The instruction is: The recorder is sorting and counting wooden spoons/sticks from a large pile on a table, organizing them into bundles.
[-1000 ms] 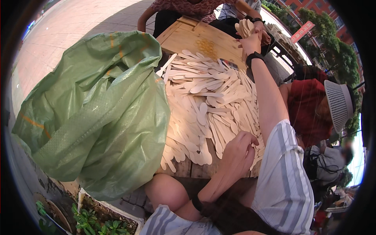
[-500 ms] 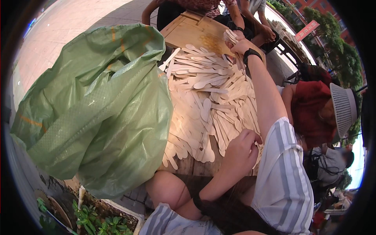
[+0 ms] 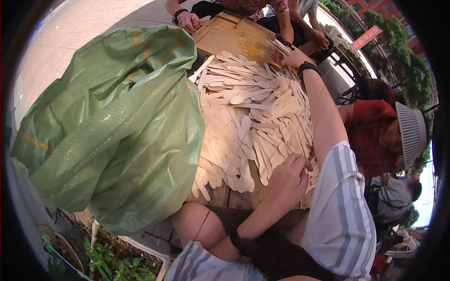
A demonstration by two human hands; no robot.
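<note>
Holding sticks [image 3: 280, 47] | right grip [image 3: 295, 58] | sack [image 3: 117, 136]: contents hidden | planter [image 3: 153, 251]: plants [image 3: 100, 258]

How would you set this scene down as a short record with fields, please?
Right hand: outstretched, grip closed on a bunch of wooden sticks
Left hand: fingers curled, at the pile's near right; contents unclear
Pile: many loose, flat wooden sticks
Table: wooden, under the pile
Sack: green, left of the pile
Board: beyond the pile, bearing yellow loops
</note>
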